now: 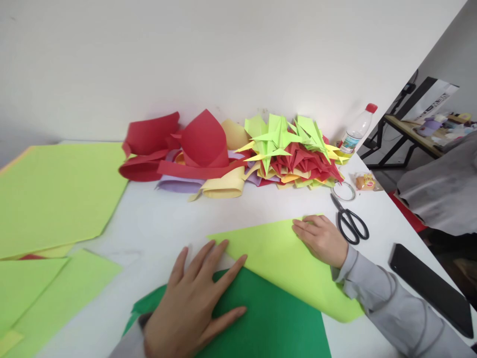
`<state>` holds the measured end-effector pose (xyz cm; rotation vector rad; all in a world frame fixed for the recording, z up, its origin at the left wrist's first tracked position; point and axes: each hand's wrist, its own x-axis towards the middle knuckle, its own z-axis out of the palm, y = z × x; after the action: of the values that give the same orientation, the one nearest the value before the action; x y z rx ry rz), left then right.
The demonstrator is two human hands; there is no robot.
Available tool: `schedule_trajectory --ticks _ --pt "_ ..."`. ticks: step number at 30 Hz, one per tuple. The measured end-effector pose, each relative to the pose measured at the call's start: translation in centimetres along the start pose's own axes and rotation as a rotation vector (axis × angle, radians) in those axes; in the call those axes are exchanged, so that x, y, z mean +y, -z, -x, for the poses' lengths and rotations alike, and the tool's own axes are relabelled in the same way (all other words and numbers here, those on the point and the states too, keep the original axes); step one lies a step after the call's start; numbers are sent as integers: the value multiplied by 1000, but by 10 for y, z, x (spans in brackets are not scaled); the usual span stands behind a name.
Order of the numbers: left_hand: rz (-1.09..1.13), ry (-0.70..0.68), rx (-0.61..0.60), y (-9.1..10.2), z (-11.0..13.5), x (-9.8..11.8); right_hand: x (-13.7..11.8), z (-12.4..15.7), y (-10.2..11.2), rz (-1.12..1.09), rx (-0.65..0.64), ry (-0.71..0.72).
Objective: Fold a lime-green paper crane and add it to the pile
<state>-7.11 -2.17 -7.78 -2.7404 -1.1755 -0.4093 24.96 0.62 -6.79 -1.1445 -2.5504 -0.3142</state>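
My left hand (197,298) lies with fingers spread over a dark green paper sheet (276,313), its fingertips at the left edge of a lime-green paper (283,253). The lime-green paper is folded over, with a rounded fold at its lower right, and partly covers the dark green sheet. My right hand (322,238) has its fingers together on the top edge of the lime-green paper, pinching or pressing it there. Just right of that hand are black-handled scissors (352,223), their blades pointing to the back.
Large lime sheets (63,194) lie at the left. Against the wall are rolled red papers (204,141) and a heap of folded paper stars (286,149). To the right are a bottle (356,132), a tape roll (343,190), a wrapped snack (365,181) and a black phone (430,288). A person's grey clothing (443,184) shows beyond.
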Motion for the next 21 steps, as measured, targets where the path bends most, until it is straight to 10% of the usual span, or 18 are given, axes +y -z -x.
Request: schedule_trajectory --ticks 21 --pt "54 -5 16 -1 2 16 4 -1 -2 -33 3 -5"
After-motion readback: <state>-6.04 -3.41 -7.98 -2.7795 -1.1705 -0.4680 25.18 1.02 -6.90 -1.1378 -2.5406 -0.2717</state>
